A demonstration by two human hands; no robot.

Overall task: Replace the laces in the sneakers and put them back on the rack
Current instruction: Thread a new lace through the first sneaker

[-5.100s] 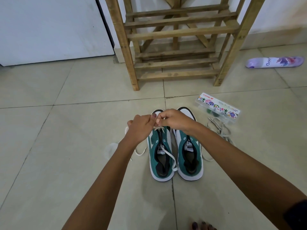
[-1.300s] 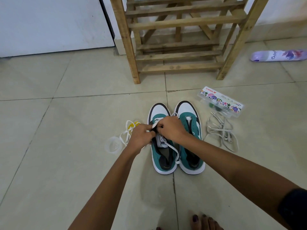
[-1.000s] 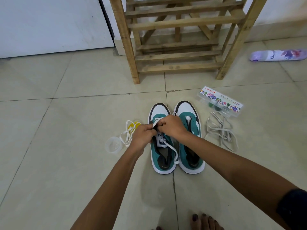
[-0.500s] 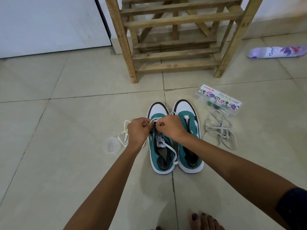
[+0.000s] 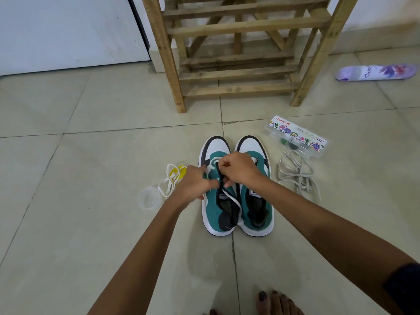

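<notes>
Two teal-and-white sneakers stand side by side on the tiles, toes toward twelve o'clock: the left sneaker [image 5: 216, 212] half-threaded with a white lace [image 5: 231, 198] trailing over its collar, the right sneaker [image 5: 256, 208] laceless. The wooden rack [image 5: 238, 71] stands beyond them at twelve o'clock.

The right hand [image 5: 238, 170] covers the right sneaker's [image 5: 255, 201] eyelets; the rack's [image 5: 241, 53] top is cut off.

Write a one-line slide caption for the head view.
Both hands, left and right, thread a white lace through the left sneaker, the wooden rack behind.
</notes>
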